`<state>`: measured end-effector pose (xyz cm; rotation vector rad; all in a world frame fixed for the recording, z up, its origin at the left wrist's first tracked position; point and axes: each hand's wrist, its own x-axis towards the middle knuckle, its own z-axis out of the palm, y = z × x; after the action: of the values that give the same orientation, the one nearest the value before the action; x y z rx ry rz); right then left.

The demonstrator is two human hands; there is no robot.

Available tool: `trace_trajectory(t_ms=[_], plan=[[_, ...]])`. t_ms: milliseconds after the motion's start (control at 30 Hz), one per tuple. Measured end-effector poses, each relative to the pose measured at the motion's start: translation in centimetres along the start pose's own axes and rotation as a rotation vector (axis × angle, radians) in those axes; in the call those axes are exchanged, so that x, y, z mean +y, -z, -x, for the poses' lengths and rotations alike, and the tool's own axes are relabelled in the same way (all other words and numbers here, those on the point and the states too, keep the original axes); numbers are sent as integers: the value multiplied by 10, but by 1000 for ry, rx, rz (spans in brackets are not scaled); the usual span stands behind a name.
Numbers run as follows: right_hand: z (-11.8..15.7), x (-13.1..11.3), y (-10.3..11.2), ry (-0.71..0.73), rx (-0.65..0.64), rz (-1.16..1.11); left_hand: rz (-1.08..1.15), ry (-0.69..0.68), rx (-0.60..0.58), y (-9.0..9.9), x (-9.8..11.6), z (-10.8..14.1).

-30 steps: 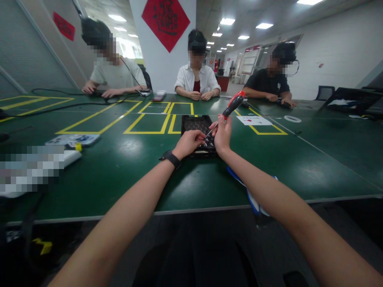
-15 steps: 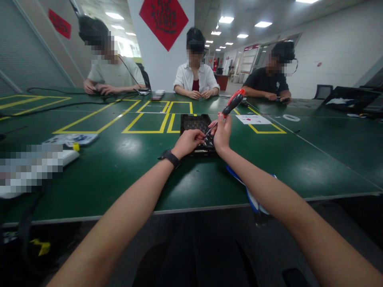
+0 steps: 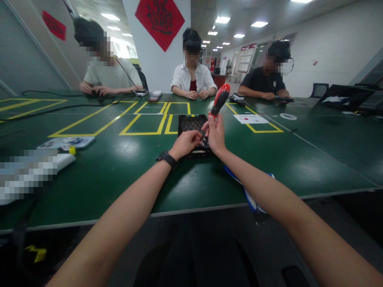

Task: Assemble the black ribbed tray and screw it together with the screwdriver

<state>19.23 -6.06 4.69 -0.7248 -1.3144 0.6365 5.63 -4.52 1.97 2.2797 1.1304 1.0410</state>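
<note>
A black case [image 3: 187,122] lies open on the green table in front of me, with small pieces inside it. My right hand [image 3: 216,133] is closed on a red and black screwdriver [image 3: 220,99], its handle up and its shaft slanting down to the left over the case. My left hand [image 3: 188,142], with a black band on the wrist, is at the case's near left side, its fingers pinched together by the screwdriver's tip. Whatever those fingertips hold is too small to make out.
Yellow tape [image 3: 140,133] marks the green table [image 3: 125,171]. A blue and white item [image 3: 249,199] lies under my right forearm. A paper sheet [image 3: 250,119] and a white ring [image 3: 288,116] are on the right. Three people sit across the table.
The screwdriver handle has swung left and stands more upright, with my right hand shifted slightly left. My left hand stays by the tip. The whole view has shifted a little.
</note>
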Motion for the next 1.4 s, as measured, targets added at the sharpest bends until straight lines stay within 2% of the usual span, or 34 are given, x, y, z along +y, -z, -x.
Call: trace_trajectory(t_ms=[200, 433, 567, 800, 967, 1400], plan=[[-4, 8, 0, -48, 84, -32, 124, -57, -25, 2, 8, 1], [-12, 23, 5, -76, 162, -23, 133, -30, 93, 9, 16, 0], [-10, 23, 4, -92, 126, 4, 123, 19, 104, 9, 16, 0], [-11, 23, 3, -144, 103, -29, -16, -16, 133, 11, 20, 2], [-11, 24, 3, -168, 85, -11, -70, -14, 100, 10, 22, 3], [-10, 23, 3, -156, 73, 1, -61, -31, 140, 10, 22, 3]])
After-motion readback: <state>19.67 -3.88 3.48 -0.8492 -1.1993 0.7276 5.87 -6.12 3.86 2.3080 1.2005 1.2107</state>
